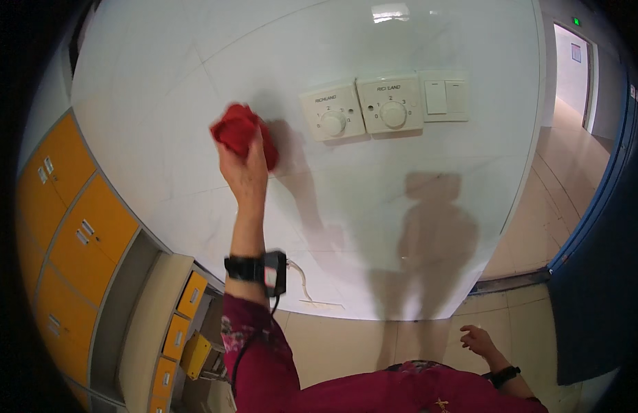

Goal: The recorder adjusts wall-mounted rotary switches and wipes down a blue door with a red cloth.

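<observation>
My left hand [246, 168] is raised at the end of an outstretched arm and grips a bunched red cloth [237, 129]. The cloth appears to be against the white tiled wall [195, 134], left of two dial switch plates. The nearer plate has a round knob [333, 123]; a second plate with a similar knob [393, 114] adjoins it. Right of them sits a double rocker switch [446, 97]. Low at my right side, my right hand [476, 340] hangs away from the wall with loosely bent fingers and nothing visible in it.
Orange-doored cabinets [91, 227] and a desk with orange drawers [174, 338] line the left side. A yellow seat [196, 356] stands by the desk. A white cable [301, 276] comes out low on the wall. On the right are a blue door [582, 310] and a passage floor [561, 191].
</observation>
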Tool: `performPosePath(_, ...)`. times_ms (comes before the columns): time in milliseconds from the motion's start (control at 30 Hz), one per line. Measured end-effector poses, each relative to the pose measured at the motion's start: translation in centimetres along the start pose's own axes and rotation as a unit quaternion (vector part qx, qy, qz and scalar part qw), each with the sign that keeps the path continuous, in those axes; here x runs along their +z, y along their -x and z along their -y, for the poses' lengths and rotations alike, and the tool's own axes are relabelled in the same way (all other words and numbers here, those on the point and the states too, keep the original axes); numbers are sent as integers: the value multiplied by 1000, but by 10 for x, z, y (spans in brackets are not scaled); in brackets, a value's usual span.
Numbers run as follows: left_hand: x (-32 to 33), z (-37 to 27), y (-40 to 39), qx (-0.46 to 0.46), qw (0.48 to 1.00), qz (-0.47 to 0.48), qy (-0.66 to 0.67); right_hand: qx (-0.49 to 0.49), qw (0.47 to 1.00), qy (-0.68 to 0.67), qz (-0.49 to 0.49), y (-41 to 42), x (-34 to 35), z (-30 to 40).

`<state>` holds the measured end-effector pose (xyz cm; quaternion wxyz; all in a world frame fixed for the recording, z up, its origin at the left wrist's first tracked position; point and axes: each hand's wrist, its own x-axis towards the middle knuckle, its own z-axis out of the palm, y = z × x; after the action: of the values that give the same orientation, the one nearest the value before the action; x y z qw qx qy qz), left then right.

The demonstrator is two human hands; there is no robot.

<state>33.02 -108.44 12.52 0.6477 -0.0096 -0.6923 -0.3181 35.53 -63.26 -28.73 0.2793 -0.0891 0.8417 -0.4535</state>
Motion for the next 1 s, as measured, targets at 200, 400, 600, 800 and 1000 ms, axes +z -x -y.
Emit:
performPosePath(200,45,47,26,177,947,-40,-266,12,999,33,-28,14,6,-1)
performPosePath(400,90,65,190,194,898,308,-245,114,993,15,-21,32,28,-37)
performPosePath(600,142,-19,196,193,808,544,123,71,990,125,-3,27,30,-24)
performPosePath(800,170,-63,188,185,854,463,150,81,994,50,-59,80,47,-65)
performPosePath(1000,177,-115,162,379,893,241,-31,159,980,-13,-117,168,39,-102)
